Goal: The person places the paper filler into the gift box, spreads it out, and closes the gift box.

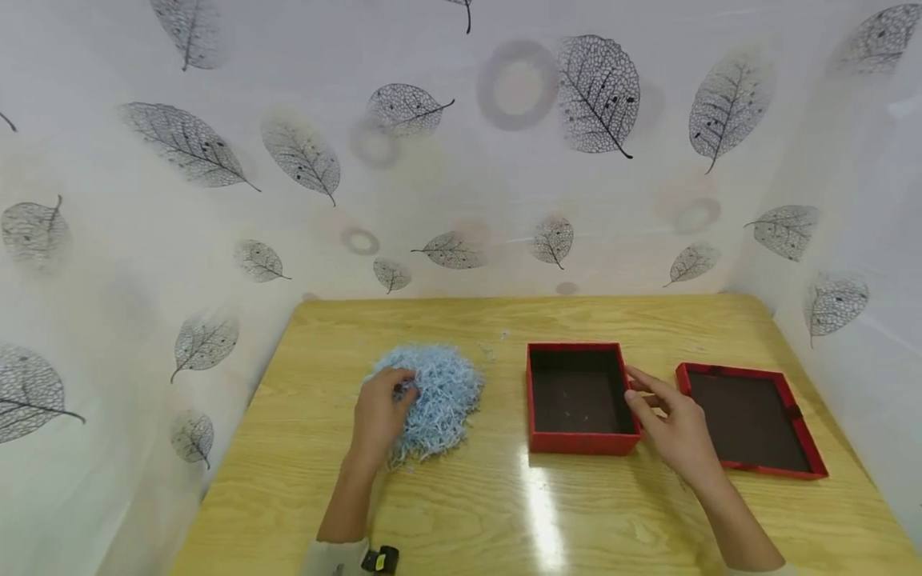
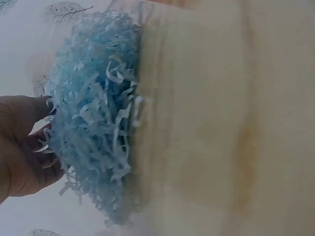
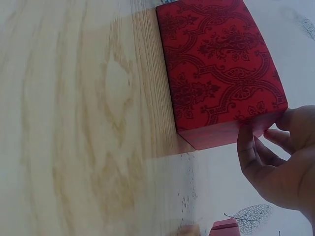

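Note:
A mound of light blue shredded paper (image 1: 439, 400) lies on the left part of the table. My left hand (image 1: 382, 408) is at its left side, fingers loosely bent and fingertips right at the strands. In the left wrist view, that hand (image 2: 24, 147) has thumb and fingers spread against the shreds (image 2: 98, 118). Right of the paper stands an open red box (image 1: 583, 442) with a dark interior. My right hand (image 1: 677, 428) touches its right wall. Seen from the right wrist, the box (image 3: 224, 64) has a dark pattern, and the hand's fingers (image 3: 246, 147) rest against its side near the rim.
A red lid (image 1: 756, 416) with a dark inside lies to the right of the box, beyond the right hand. All of it rests on a wooden table (image 1: 461, 512). White sheeting (image 1: 461, 184) printed with leaves surrounds the table. A few loose shreds (image 1: 490, 348) are scattered behind the pile.

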Available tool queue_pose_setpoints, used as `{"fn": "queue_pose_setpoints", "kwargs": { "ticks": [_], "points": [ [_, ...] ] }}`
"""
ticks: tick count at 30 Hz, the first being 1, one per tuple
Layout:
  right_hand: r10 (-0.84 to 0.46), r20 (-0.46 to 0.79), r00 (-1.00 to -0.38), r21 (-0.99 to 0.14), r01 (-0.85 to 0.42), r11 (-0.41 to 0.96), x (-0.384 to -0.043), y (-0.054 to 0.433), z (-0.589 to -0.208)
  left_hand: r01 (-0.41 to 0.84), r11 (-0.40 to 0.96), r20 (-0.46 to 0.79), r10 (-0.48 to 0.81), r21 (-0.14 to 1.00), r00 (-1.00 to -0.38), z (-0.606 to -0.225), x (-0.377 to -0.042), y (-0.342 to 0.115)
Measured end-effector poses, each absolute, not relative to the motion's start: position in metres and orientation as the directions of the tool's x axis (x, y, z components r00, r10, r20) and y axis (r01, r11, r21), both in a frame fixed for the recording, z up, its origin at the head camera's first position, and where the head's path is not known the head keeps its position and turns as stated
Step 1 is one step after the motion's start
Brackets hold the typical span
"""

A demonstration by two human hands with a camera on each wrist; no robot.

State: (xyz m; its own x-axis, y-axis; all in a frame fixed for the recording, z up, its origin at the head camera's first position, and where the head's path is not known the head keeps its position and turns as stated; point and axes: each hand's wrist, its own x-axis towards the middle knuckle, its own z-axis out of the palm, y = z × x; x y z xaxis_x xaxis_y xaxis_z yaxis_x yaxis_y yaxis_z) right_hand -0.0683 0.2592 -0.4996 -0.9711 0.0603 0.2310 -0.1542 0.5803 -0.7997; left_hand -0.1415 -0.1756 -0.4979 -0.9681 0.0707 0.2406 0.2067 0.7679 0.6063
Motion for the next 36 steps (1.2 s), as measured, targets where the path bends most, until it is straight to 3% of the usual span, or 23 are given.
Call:
{"fn": "queue_pose_setpoints", "kwargs": {
  "ticks": [9, 30, 36],
  "points": [
    [0.055, 0.227, -0.972, -0.822, -0.161, 0.546, -0.071, 0.264, -0.502, 0.321, 0.642, 0.373, 0.059, 0.696, -0.926, -0.461, -0.15, -0.187],
    [-0.038, 0.167, -0.985, -0.843, -0.163, 0.513, -0.073, 0.272, -0.495, 0.502, 0.618, 0.565, 0.111, 0.605, -0.818, -0.349, -0.163, -0.193],
    [-0.036, 0.165, -0.986, -0.842, -0.16, 0.515, -0.073, 0.272, -0.493, 0.549, 0.621, 0.644, 0.091, 0.559, -0.759, -0.32, -0.168, -0.195]
  ]
}}
